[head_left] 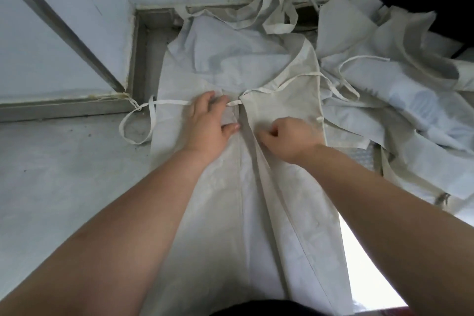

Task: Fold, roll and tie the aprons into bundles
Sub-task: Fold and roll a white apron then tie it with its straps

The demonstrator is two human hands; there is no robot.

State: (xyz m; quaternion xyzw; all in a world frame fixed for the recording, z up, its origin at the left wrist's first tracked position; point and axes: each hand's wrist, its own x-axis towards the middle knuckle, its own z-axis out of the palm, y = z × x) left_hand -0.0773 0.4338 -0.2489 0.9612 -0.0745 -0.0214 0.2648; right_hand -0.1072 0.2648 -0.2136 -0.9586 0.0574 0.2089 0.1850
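We are working on the fold, the first of the three steps; the apron (256,213) is lying lengthwise on the worktop (64,174), with both its long sides turned in and meeting along its middle; our left hand (210,123) is pressing on the apron's left flap, fingers fairly straight and a little apart, while our right hand (287,137) is curling its fingers and pinching the edge of the right flap just beside the centre line; the waist tie (136,126) is trailing loose off the apron's left edge and the neck strap (278,11) is lying crumpled beyond its far end; so, as we are judging it, rolling and tying are not yet begun; a heap of aprons (410,90) is waiting off the apron's right side, and no finished bundle is showing.
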